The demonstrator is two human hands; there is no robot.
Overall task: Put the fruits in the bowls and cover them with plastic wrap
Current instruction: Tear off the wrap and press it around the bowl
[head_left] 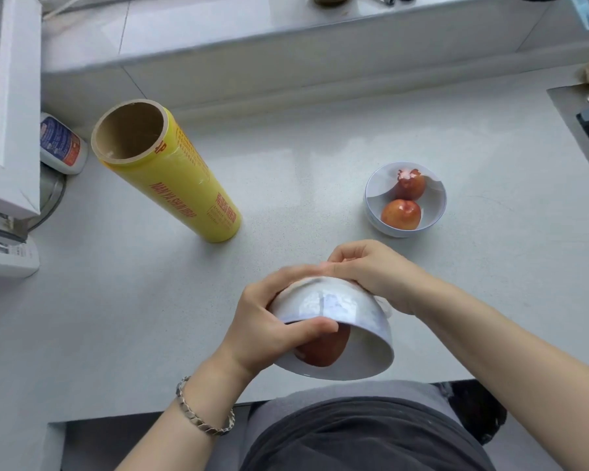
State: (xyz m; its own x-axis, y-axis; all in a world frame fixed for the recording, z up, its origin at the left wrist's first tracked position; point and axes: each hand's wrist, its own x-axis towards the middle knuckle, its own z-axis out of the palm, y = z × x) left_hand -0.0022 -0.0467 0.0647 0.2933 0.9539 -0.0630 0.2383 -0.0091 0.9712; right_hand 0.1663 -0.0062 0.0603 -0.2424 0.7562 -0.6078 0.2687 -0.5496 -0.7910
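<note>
Your tilted white ceramic bowl (371,338), round red fruit (323,353) inside, is clamped by left grip (262,321) and right grip (371,270), clear plastic film (320,302) seemingly being sealed. The farther white bowl (371,198) looks already wrapped.

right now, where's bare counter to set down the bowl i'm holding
Bare counter lies between the wrap roll and the second bowl, and near the front edge, left of your left hand on the held bowl. The far left corner by the bottle is crowded.
</note>
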